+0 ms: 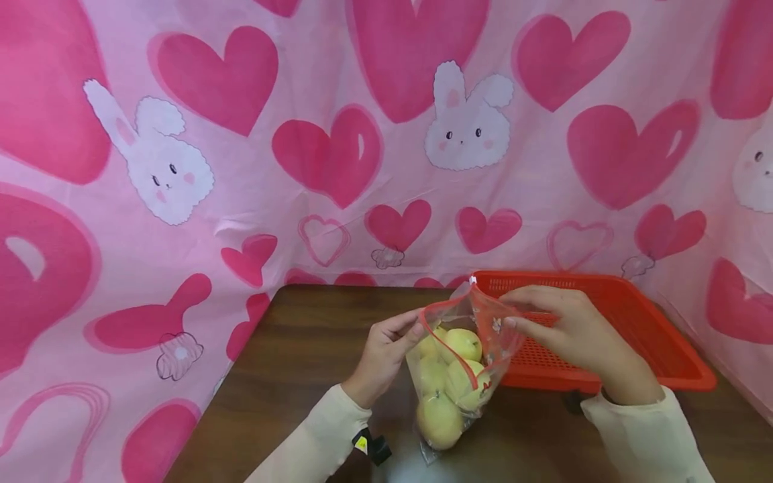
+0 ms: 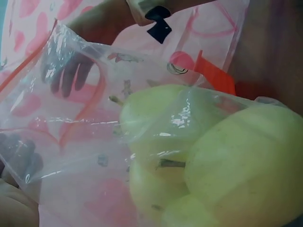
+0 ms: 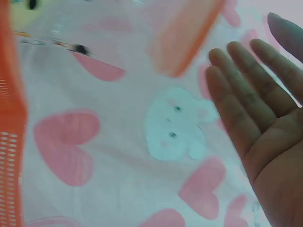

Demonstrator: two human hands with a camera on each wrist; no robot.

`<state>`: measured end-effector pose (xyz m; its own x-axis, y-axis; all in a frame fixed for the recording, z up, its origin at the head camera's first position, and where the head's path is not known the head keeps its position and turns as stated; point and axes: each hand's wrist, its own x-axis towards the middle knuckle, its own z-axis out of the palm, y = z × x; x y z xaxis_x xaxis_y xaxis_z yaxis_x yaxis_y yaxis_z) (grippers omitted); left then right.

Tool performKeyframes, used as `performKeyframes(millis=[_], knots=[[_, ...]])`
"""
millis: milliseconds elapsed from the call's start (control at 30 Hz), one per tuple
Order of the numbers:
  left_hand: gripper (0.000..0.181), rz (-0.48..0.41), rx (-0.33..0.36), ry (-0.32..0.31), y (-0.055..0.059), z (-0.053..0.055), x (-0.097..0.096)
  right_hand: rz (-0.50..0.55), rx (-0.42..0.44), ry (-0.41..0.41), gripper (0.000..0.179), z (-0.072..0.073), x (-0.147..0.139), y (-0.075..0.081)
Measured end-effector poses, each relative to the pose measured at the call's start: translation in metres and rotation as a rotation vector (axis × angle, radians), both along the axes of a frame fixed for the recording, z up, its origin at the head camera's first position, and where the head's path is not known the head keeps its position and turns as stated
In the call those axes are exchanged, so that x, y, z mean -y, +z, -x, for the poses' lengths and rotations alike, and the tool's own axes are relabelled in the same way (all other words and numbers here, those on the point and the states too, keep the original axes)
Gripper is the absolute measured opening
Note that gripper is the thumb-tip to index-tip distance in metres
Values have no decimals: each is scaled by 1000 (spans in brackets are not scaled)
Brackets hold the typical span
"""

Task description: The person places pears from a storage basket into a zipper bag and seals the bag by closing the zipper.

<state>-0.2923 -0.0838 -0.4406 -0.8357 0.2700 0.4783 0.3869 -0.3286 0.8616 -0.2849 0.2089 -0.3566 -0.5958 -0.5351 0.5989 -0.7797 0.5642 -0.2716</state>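
Note:
A clear zip bag (image 1: pixel 431 376) with a red zip edge stands on the table, its mouth spread apart at the top. Inside are several round yellow-green fruits (image 1: pixel 439 421), and short stems show on some of them (image 2: pixel 246 165) in the left wrist view. My left hand (image 1: pixel 386 349) pinches the left side of the bag's mouth between thumb and fingers. At the right side of the mouth is my right hand (image 1: pixel 574 335), thumb and fingertips right by the rim. Its fingers (image 3: pixel 246 94) are straight in the right wrist view.
A red plastic basket (image 1: pixel 670 335) with a perforated bottom sits at the right, behind the bag and under my right hand. The brown wooden table (image 1: pixel 290 362) extends to the left. A pink cloth (image 1: pixel 398 181) with hearts and rabbits hangs behind the table.

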Motion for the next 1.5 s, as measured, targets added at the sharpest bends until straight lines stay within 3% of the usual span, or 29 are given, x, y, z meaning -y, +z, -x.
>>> performKeyframes(millis=[133, 367, 467, 667, 900, 1100, 1333, 1500], knots=[[40, 0, 12, -10, 0, -5, 5, 37, -38, 11, 51, -5, 0, 2], [40, -42, -73, -128, -4, -11, 19, 71, -62, 185, 45, -23, 8, -8], [37, -27, -100, -137, -3, -6, 25, 63, -86, 182, 47, -30, 9, -10], [31, 94, -82, -51, 5, 18, 30, 57, -80, 144, 31, -40, 5, -8], [27, 235, -114, -51, 26, 58, 20, -126, 59, 24, 20, -50, 18, -6], [29, 350, -105, -78, 36, 84, 5, -290, 132, -43, 44, -61, 44, -9], [34, 424, -52, -179, 43, 100, -11, -432, 187, -290, 64, -77, 70, -14], [37, 434, -81, -280, 49, 108, -24, -487, 161, -379, 68, -79, 81, -18]])
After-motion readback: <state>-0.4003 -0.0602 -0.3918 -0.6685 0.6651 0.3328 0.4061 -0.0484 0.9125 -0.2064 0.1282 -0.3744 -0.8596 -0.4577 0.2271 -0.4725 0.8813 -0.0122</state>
